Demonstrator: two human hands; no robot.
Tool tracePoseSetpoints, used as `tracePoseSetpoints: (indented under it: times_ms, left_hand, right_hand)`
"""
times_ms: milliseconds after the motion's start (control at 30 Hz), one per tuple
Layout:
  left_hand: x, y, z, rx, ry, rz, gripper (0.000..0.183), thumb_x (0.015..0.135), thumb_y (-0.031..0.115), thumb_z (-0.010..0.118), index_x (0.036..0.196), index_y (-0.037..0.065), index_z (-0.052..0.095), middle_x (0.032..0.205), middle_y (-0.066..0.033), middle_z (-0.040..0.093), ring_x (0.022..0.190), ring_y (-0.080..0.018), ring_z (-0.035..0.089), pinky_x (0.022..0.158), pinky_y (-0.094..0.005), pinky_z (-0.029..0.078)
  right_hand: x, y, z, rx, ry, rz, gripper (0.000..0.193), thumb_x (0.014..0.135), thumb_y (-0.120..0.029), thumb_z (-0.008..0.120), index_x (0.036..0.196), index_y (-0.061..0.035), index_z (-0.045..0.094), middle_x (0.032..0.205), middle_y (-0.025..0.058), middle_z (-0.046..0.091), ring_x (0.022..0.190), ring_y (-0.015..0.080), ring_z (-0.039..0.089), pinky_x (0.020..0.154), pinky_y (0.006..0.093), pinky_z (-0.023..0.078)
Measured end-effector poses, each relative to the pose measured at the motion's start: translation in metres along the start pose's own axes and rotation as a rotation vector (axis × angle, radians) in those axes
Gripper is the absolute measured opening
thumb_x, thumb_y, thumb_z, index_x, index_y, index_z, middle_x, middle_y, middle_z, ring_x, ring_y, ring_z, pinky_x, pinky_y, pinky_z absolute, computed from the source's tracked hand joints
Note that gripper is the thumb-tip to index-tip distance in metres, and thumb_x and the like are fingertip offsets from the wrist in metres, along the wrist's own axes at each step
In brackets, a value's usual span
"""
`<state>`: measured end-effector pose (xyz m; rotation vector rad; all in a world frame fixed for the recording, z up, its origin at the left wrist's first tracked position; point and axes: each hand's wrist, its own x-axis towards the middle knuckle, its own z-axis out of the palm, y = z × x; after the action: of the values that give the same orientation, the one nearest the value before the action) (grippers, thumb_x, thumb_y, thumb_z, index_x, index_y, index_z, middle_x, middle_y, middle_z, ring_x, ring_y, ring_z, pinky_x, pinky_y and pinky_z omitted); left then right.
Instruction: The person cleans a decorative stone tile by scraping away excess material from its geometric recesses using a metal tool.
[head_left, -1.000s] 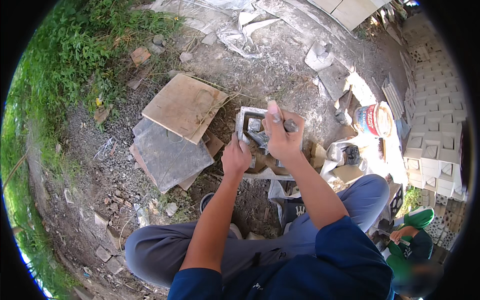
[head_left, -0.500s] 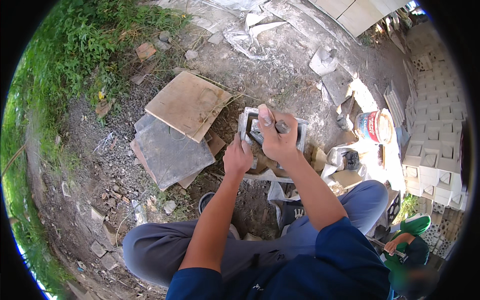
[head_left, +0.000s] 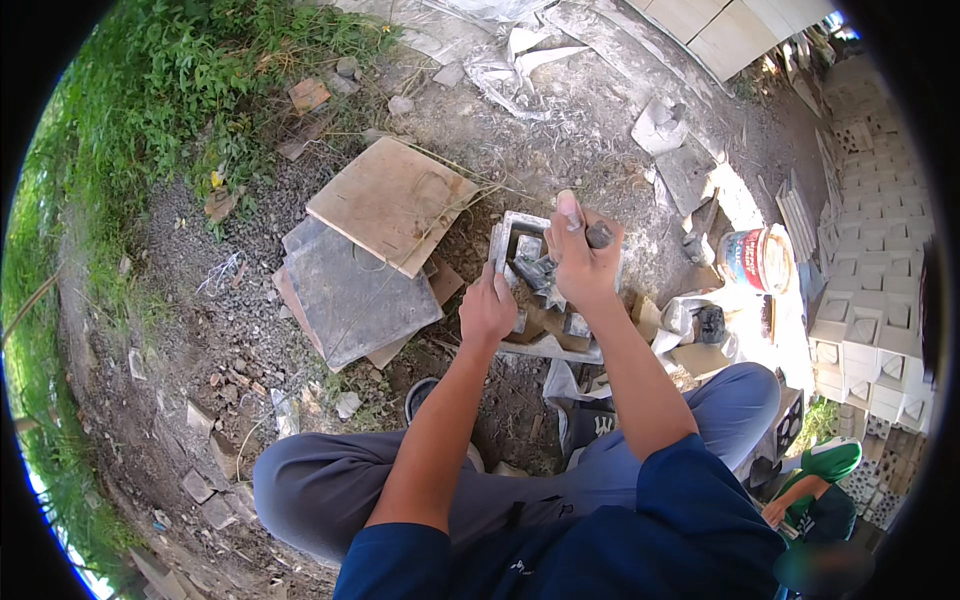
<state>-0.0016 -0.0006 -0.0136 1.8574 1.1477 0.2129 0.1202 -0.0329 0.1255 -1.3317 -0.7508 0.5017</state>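
Observation:
A square grey mould box [head_left: 522, 222] sits on the ground in front of me, with several square grey cores [head_left: 575, 324] and brown material inside. My left hand [head_left: 487, 308] is closed around the mould's left rim. My right hand [head_left: 585, 265] grips a hand tool, its thumb raised and the rounded dark handle end [head_left: 600, 235] poking out of the fist. Below the fist, a grey, blade-like part [head_left: 540, 274] reaches into the mould, so it looks like a small trowel; the fingers partly hide it.
Left of the mould lie stacked boards, a tan one [head_left: 390, 205] over a grey one [head_left: 360, 305]. To the right stand a paint bucket [head_left: 755, 260] and a crumpled white sack [head_left: 680, 320]. Hollow blocks [head_left: 870, 260] are stacked far right, near another person [head_left: 815, 495].
My right hand has shifted right with the tool, uncovering more of the mould's inside. My left hand stays at the left rim. The whole view has shifted slightly.

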Motion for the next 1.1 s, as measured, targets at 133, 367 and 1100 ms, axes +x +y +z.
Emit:
tracePoseSetpoints:
  times_ms: [133, 367, 1100]
  left_hand:
    - [-0.003, -0.003, 0.000, -0.035, 0.066, 0.005, 0.041, 0.100, 0.030, 0.031, 0.124, 0.005, 0.055, 0.092, -0.0297, 0.066, 0.088, -0.0522, 0.060, 0.077, -0.0603, 0.046]
    - [0.001, -0.008, -0.002, 0.005, 0.069, 0.005, 0.045, 0.103, 0.036, 0.027, 0.121, 0.005, 0.055, 0.088, -0.0297, 0.065, 0.088, -0.0531, 0.059, 0.073, -0.0607, 0.045]
    - [0.003, -0.007, 0.000, 0.063, -0.011, -0.036, 0.060, 0.103, 0.049, 0.025, 0.130, 0.002, 0.050, 0.097, -0.0294, 0.067, 0.093, -0.0500, 0.063, 0.080, -0.0584, 0.049]
  right_hand:
    - [0.008, -0.022, 0.005, -0.105, -0.077, 0.052, 0.046, 0.102, -0.029, 0.057, 0.064, -0.0058, 0.044, 0.057, -0.0036, 0.040, 0.051, 0.0055, 0.033, 0.046, 0.0257, 0.026]
    - [0.008, -0.028, 0.014, -0.093, -0.014, 0.056, 0.046, 0.102, -0.029, 0.058, 0.064, -0.0055, 0.047, 0.056, -0.0053, 0.038, 0.051, 0.0045, 0.034, 0.045, 0.0247, 0.026]
    - [0.006, -0.033, 0.027, -0.210, -0.102, -0.082, 0.045, 0.103, -0.026, 0.056, 0.067, 0.0015, 0.053, 0.050, -0.0020, 0.038, 0.051, 0.0033, 0.035, 0.044, 0.0289, 0.028]
